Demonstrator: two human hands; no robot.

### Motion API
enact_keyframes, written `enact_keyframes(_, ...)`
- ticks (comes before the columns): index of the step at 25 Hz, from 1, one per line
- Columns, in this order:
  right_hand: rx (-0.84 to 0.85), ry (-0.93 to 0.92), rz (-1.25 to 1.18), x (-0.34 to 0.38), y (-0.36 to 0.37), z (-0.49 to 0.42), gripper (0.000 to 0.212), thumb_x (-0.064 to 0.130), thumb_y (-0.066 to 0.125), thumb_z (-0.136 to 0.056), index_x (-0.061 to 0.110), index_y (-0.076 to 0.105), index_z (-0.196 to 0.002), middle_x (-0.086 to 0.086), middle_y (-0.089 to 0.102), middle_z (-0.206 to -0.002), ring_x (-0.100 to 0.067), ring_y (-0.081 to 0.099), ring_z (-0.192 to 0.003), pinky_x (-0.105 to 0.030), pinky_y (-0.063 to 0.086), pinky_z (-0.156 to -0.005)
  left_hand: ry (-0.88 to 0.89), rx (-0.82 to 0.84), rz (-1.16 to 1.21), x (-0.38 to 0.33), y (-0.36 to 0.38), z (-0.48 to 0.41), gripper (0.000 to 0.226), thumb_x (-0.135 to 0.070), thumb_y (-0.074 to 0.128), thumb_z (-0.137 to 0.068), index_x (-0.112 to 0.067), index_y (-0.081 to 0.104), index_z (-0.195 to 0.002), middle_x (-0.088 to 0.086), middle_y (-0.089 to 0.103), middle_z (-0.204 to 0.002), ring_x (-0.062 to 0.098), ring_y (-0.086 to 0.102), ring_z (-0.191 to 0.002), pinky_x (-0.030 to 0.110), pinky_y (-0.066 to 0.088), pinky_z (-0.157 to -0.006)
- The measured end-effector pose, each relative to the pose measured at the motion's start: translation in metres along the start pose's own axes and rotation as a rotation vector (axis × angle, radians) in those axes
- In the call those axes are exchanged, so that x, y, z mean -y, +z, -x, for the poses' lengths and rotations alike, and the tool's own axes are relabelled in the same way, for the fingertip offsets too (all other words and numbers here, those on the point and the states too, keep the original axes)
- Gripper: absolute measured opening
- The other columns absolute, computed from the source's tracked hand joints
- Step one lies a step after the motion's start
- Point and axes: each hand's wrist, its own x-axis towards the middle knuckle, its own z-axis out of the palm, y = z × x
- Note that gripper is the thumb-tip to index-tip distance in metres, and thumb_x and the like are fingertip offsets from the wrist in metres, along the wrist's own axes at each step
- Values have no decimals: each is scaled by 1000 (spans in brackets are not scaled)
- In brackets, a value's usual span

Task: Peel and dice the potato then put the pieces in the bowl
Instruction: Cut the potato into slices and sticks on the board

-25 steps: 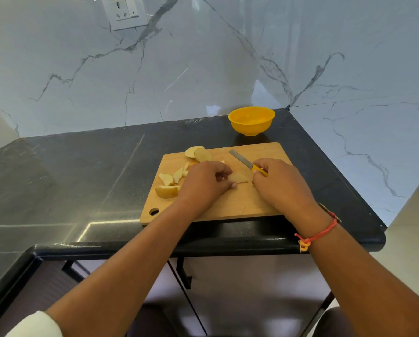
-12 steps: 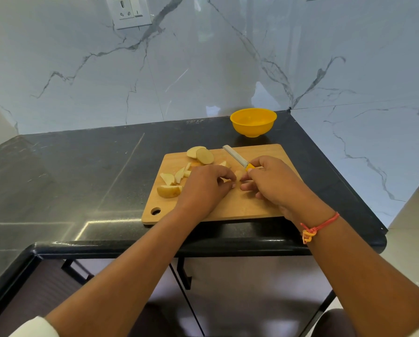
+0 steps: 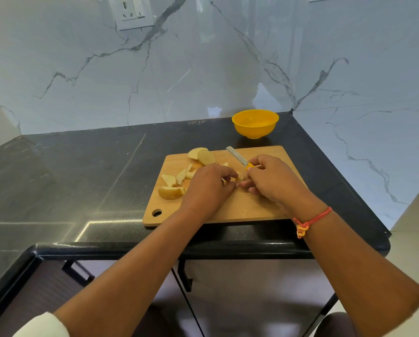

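A wooden cutting board (image 3: 247, 210) lies on the black counter. Several potato slices and wedges (image 3: 172, 190) lie on its left half, with two round slices (image 3: 202, 155) at the far edge. My left hand (image 3: 207, 188) pinches a small potato piece (image 3: 240, 177) at the board's middle. My right hand (image 3: 274, 181) grips a knife with a yellow handle (image 3: 239, 158); its blade points up and to the far left, off the board. The fingertips of both hands meet at the small piece. A yellow bowl (image 3: 254, 122) stands behind the board; it looks empty.
The black counter (image 3: 82, 178) runs left of the board and ends in a rounded front edge (image 3: 155, 249). Marble walls close the back and right side. A wall socket (image 3: 133, 12) sits high on the back wall.
The knife blade has lifted off the potato piece and now tilts up toward the far left. My right hand's fingers moved in to meet my left hand's at the small piece.
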Motion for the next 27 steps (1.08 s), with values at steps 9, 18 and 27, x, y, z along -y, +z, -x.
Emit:
enact_keyframes(9,-115,-164,633,-3,-11,22,43,28,53,-98,30,52,-141,0,67,-119,-11,59,-89,-22,45,-72,-34,6,27,-6,3,-9,22,-35,71,-90,-25,74,-109,-8,72,-98,4,58,-81,8,36,-64)
enact_keyframes(18,-113,-221,692,7,-15,38,34,26,52,-98,30,63,-130,0,69,-110,-14,58,-88,-27,49,-76,-91,-15,123,-5,6,-13,24,-29,75,-86,-21,75,-108,-9,71,-90,0,60,-77,10,45,-71)
enact_keyframes(27,-31,-163,675,24,-14,41,28,25,57,-94,22,70,-119,-2,69,-92,-16,62,-84,-27,49,-70,-82,76,138,-5,-3,-20,17,-24,75,-87,-17,78,-102,-2,75,-101,4,59,-85,13,44,-75)
